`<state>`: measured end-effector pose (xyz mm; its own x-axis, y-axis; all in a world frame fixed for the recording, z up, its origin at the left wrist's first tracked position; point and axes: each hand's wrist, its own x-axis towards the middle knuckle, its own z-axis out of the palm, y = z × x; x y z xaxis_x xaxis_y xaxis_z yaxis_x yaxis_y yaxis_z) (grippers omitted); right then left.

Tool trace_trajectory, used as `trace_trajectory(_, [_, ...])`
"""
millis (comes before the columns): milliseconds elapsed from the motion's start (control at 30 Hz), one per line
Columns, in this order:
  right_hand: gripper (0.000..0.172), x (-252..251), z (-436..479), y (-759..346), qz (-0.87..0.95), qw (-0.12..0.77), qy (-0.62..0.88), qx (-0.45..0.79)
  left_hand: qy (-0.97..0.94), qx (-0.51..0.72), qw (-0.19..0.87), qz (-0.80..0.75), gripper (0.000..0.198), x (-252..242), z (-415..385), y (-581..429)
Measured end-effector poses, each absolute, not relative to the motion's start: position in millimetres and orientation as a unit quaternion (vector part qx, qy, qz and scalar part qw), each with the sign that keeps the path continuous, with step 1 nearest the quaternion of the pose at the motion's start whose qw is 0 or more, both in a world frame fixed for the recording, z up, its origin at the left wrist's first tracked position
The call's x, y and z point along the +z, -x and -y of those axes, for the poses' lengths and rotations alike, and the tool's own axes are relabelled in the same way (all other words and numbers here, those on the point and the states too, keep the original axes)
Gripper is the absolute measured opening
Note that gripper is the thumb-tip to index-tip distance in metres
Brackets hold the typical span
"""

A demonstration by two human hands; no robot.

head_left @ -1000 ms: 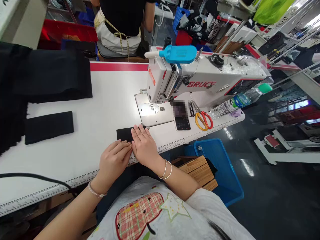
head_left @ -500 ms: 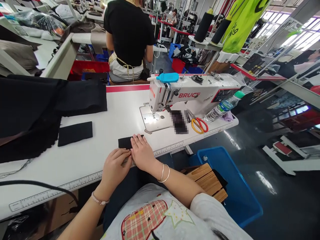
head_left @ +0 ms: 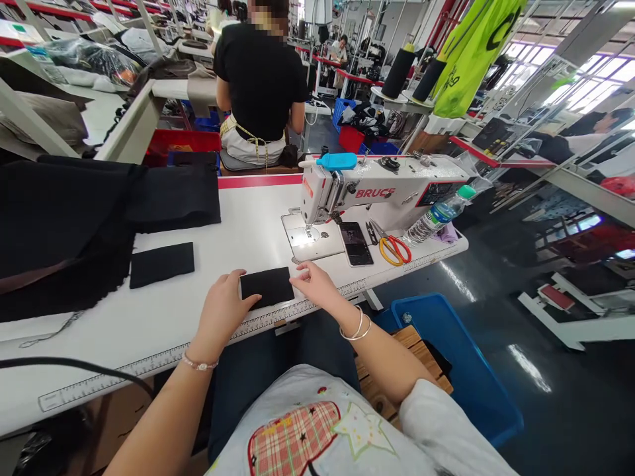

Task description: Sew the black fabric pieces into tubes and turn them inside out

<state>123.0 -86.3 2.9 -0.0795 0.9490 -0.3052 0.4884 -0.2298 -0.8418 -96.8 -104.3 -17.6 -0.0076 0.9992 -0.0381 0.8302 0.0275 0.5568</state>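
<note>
A small black cloth piece (head_left: pixel 268 287) lies flat on the white table (head_left: pixel 251 206), near its front edge, just beyond the printed ruler strip (head_left: pixel 268 318). It looks like woven fabric, perhaps folded double, so it should be light, soft and not fragile, bending easily and creasing under pressure. It probably slides readily on the smooth top. The short ends and corners look like the best places to take hold, with fingertips keeping it level.

The left hand (head_left: pixel 224 305) straddles the left end, its thumb and fingers spread apart, the thumb tip on the near side and the fingers by the far corner. The right hand (head_left: pixel 316 284) has its fingertips at the right end; whether they pinch the edge, I cannot tell.

Half a second ago the right hand lay flat over the cloth's right part, with the left fingers meeting it at the near edge. Now the hands stand apart at opposite ends, and most of the upper face shows between them.

Beyond the cloth stands the sewing machine (head_left: pixel 377 192), with a phone (head_left: pixel 356 243), scissors (head_left: pixel 395 251) and a bottle (head_left: pixel 432 221) to the right. Leftward lie another black piece (head_left: pixel 163 264) and larger black cloth (head_left: pixel 64 218).
</note>
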Motion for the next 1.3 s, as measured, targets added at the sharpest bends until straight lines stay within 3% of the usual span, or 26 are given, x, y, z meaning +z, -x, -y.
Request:
trace_trajectory(233, [0.018,8.7,75.4,-109.7,0.490,0.255,0.588,0.591,-0.567,0.269,0.412,-0.661,0.072,-12.0,96.7,91.6])
trace_trajectory(467, [0.028,4.6,70.7,-100.6,0.421,0.307,0.541,0.660,-0.421,0.387,0.586,-0.574,0.090,-7.3,102.5,100.7])
trace_trajectory(567, [0.030,6.0,69.8,-91.1,0.393,0.323,0.524,0.683,-0.393,0.391,0.668,-0.497,0.083,-7.0,106.7,105.1])
trace_trajectory(1000, [0.047,-1.7,63.2,-48.6,0.353,0.346,0.434,0.753,-0.275,0.457,0.673,-0.512,0.072,-4.7,113.9,134.1])
trace_trajectory(1300, [0.051,-9.5,61.7,-28.2,0.437,0.317,0.449,0.712,-0.256,0.480,0.636,-0.548,0.077,-6.8,114.9,156.6])
